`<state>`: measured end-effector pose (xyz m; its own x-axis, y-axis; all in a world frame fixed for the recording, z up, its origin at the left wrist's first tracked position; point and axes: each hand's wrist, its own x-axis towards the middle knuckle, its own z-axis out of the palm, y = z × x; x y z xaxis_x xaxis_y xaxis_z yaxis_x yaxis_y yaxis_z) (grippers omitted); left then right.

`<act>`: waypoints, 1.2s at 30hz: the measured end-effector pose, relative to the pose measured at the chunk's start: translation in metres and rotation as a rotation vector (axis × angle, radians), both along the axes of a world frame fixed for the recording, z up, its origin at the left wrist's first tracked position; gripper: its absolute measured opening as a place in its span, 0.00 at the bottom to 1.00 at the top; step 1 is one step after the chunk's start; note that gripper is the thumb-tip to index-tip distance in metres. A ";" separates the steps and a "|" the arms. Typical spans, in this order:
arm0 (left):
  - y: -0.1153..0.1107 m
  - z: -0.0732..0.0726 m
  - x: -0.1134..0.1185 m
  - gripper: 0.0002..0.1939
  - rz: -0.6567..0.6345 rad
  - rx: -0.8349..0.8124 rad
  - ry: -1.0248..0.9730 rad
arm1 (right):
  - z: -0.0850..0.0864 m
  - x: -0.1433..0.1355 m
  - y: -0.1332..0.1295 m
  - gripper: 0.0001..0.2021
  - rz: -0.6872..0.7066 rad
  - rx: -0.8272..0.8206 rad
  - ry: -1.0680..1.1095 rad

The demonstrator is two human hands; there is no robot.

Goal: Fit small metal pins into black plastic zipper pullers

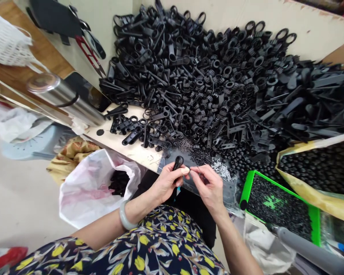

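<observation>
- Plastic piece (178, 162): black, smooth, rounded glossy end. Held in the left hand (169, 178) at the near edge of the counter (134, 149), rounded end showing above the curled fingers.
- Left hand: wrapped around the piece, thumb laid forward. Right hand (208, 187): thumb and forefinger drawn narrow, tips just beside the left thumb; whatever is between them is too small to identify.
- Heap (200, 76) of black plastic parts beyond both hands: ring-ended pieces, ribbed collars toward the middle, flat tapered strips toward the right.
- Metal pins (223, 170): silvery, short, thin; loose pile just beyond the right hand. Small round black pieces lie farther right.
- Green tray (316, 229): straight-sided, fine black bits inside, green base showing through near the middle.
- Yellow-edged sack (306, 194): right side, mouth gaping, packed with black rounded pieces.
- Surface: pale wood tone at left, dark grey sheet (231, 191) along the front; cream panel (309, 28) behind the heap.
- Flask (87, 110): cylindrical, brushed steel, left end of the counter.
- Room: white bag (86, 183), thin and crinkled, with black contents, below the counter at left; pale floor (25, 191) beyond.
</observation>
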<state>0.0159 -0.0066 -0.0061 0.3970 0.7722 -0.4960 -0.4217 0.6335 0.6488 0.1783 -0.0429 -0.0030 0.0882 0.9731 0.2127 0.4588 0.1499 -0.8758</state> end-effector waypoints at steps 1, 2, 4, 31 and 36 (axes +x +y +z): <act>-0.001 -0.001 0.000 0.12 -0.003 0.020 0.008 | -0.001 0.001 0.000 0.04 0.013 0.007 -0.013; -0.001 -0.002 -0.001 0.12 -0.008 0.044 0.019 | -0.001 0.002 0.000 0.04 0.023 0.015 -0.025; -0.003 -0.003 -0.002 0.12 -0.024 0.089 0.050 | -0.002 0.004 0.000 0.04 0.040 0.027 -0.051; -0.008 0.015 -0.008 0.12 -0.202 0.470 0.560 | 0.001 0.031 0.010 0.07 0.362 0.247 -0.382; -0.005 0.009 -0.004 0.16 -0.159 0.243 0.331 | -0.009 0.033 0.009 0.07 0.280 0.260 -0.342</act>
